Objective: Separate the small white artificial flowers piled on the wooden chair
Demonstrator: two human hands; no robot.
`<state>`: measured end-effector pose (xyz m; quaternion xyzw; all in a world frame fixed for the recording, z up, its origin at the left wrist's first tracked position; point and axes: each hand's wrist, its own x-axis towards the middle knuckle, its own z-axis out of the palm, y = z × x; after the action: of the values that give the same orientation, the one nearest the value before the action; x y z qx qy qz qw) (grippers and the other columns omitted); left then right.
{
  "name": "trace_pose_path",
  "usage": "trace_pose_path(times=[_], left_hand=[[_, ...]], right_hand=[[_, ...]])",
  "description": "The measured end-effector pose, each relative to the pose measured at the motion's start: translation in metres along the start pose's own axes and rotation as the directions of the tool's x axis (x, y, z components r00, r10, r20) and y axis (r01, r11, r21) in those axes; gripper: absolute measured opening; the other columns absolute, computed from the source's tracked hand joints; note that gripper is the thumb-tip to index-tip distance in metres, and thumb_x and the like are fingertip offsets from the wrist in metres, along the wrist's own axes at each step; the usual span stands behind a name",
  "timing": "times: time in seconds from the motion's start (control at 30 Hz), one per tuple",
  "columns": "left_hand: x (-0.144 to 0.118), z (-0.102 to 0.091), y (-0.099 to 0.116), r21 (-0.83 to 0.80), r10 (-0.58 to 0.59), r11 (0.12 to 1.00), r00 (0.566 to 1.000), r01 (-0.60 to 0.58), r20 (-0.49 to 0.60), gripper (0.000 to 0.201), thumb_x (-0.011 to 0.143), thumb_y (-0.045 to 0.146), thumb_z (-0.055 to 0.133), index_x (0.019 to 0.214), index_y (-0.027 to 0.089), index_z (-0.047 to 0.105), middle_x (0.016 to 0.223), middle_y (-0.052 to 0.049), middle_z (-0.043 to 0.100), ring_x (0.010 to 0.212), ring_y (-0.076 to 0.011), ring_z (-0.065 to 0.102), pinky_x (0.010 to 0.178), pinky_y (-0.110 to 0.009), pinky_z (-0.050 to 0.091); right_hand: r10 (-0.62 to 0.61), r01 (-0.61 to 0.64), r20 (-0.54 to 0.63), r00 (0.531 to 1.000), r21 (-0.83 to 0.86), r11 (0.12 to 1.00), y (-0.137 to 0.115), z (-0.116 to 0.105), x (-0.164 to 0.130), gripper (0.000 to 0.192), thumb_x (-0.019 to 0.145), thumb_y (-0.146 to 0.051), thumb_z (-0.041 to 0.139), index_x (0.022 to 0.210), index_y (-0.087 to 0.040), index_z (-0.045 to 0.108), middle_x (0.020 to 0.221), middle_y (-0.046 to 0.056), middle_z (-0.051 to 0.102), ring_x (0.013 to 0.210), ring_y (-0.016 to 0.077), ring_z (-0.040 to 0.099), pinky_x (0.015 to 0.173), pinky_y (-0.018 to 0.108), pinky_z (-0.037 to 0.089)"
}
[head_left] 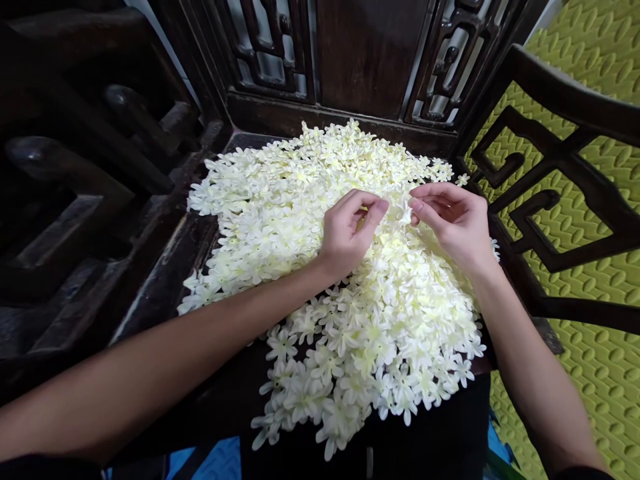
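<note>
A broad heap of pale cream artificial flowers (280,227), each with several rounded petals, covers the dark wooden seat and spills over its front edge. Over the middle of this heap, my left hand (350,230) is closed, thumb and index fingertip pressed together; whatever is in the pinch is too small to name. Just to its right, my right hand (455,220) is also in a pinch, its fingertips at a whitish petal-like piece that blends with the flowers behind. A small gap separates the two hands.
A carved wooden backrest (373,53) rises behind the heap. An openwork armrest (565,167) stands at the right and dark carved wood (85,180) at the left. Yellow-green textured matting (590,373) lies on the right, and a blue patch (215,460) shows at the bottom.
</note>
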<state>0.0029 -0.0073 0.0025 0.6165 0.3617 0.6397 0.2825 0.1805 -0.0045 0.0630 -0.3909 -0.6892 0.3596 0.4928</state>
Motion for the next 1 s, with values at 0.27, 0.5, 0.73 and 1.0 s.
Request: trace_pose_path(times=[0.27,0.5,0.73,1.0], left_hand=[[-0.001,0.002,0.005,0.078,0.085,0.993,0.992,-0.093,0.091,0.018,0.081,0.034,0.075,0.089,0.02,0.068,0.087,-0.002,0.069,0.078,-0.0132,0.061,0.071,-0.029,0.05],[-0.002,-0.002,-0.005,0.064,0.024,0.998,0.998,-0.028,0.062,0.015,0.096,0.036,0.054,0.094,0.022,0.06,0.077,-0.001,0.059,0.068,-0.0111,0.051,0.061,-0.027,0.041],[0.0,-0.001,0.001,0.03,0.077,0.996,0.994,-0.08,0.081,0.035,0.095,0.037,0.056,0.066,0.019,0.05,0.064,0.0,0.049,0.065,-0.0117,0.045,0.062,-0.03,0.039],[-0.002,-0.001,-0.002,0.026,0.04,0.999,0.998,-0.042,0.054,0.01,0.09,0.03,0.063,0.088,0.02,0.062,0.084,-0.001,0.065,0.079,-0.0116,0.06,0.074,-0.026,0.047]], right_hand=[[0.008,-0.008,-0.025,1.0,0.015,1.0,0.0,0.003,-0.001,0.02,0.081,-0.032,0.081,0.095,-0.021,0.073,0.085,0.003,0.071,0.071,0.0171,0.072,0.065,0.03,0.06],[-0.089,0.09,-0.192,0.977,-0.005,0.996,-0.002,-0.009,0.005,0.012,0.085,-0.032,0.077,0.091,-0.022,0.073,0.076,0.002,0.069,0.064,0.0152,0.065,0.062,0.031,0.058],[-0.047,0.036,-0.354,0.934,-0.039,0.999,0.021,-0.032,0.017,0.019,0.088,-0.038,0.072,0.091,-0.019,0.074,0.079,0.005,0.071,0.068,0.0157,0.065,0.061,0.03,0.054],[0.069,-0.102,-0.076,0.995,-0.65,0.753,0.054,-0.042,0.063,0.028,0.083,-0.019,0.064,0.11,-0.015,0.072,0.115,0.015,0.071,0.091,0.0277,0.068,0.084,0.044,0.054]])
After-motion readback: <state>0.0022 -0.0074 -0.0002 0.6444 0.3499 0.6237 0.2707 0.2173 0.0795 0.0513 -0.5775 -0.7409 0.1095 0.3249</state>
